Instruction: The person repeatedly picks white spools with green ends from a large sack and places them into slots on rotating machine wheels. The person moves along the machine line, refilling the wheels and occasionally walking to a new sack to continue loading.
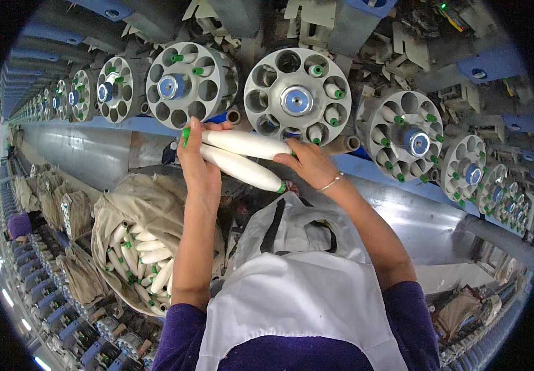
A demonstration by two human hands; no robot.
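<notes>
Two white yarn bobbins lie across my hands, side by side and slanting apart toward the right. My left hand (201,166) is closed round their left ends, with a green tube tip poking out past the fingers. The upper yarn bobbin (248,144) has its right end pinched by my right hand (312,164). The lower yarn bobbin (243,169) slopes down to a green tip, apart from the right fingers. Just above my hands is a round bobbin magazine (277,86) with a blue hub; some of its pockets hold green-tipped bobbins, others look dark.
An open beige cloth sack (137,204) full of green-tipped bobbins stands at my lower left. More round magazines, such as a partly filled one (183,62), run along the machine to both sides. A metal surface (397,210) stretches below them. Another machine row is at far left.
</notes>
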